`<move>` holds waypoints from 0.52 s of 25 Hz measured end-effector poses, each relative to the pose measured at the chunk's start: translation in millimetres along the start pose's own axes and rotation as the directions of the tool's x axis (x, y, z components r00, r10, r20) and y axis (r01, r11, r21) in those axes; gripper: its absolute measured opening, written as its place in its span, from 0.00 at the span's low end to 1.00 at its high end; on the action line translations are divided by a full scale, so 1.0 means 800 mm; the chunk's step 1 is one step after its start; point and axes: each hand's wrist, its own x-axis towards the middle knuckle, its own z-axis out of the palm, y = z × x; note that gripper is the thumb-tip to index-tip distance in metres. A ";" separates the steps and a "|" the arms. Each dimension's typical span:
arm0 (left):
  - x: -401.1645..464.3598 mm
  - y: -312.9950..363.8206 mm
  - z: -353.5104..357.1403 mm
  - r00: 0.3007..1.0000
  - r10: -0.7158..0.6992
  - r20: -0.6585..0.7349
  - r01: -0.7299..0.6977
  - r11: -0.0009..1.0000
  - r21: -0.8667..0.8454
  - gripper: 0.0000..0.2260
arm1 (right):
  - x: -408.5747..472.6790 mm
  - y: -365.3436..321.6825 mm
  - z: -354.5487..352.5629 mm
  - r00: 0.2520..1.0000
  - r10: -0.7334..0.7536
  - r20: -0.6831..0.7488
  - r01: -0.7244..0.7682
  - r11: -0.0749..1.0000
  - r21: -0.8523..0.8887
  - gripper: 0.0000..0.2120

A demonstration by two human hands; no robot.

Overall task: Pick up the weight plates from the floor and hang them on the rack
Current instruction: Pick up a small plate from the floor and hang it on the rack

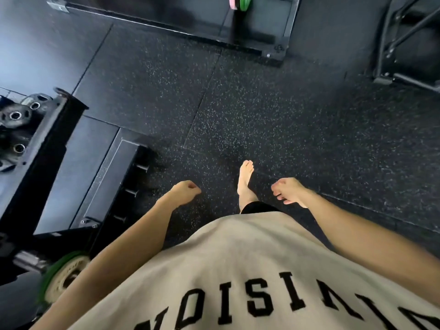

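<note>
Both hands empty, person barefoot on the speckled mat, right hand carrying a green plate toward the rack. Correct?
Not quite. The head view shows the right hand holding nothing, like the left hand. The green plate sits at lower left, apart from both hands. Barefoot on the speckled mat is right.

Both bare arms are held down and a little forward in front of the body, one on each side of the beige shirt point(238, 270). The left hand point(185, 190) is seen with its fingers loosely curled inward, and nothing is held in it. The right hand point(289, 191) is also empty; its fingers point(277, 194) are loosely bent and turned toward the middle. The two hands are kept well apart. One bare foot point(245, 181) is placed forward on the floor between the hands, with the toes pointed ahead. A black trouser leg point(258, 207) is visible just above it.
</note>
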 end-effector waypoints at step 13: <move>0.182 0.145 -0.241 0.926 -0.346 -0.149 0.248 0.857 -0.452 0.09 | 0.232 -0.486 -0.126 0.947 -0.236 0.216 0.308 0.857 -0.413 0.05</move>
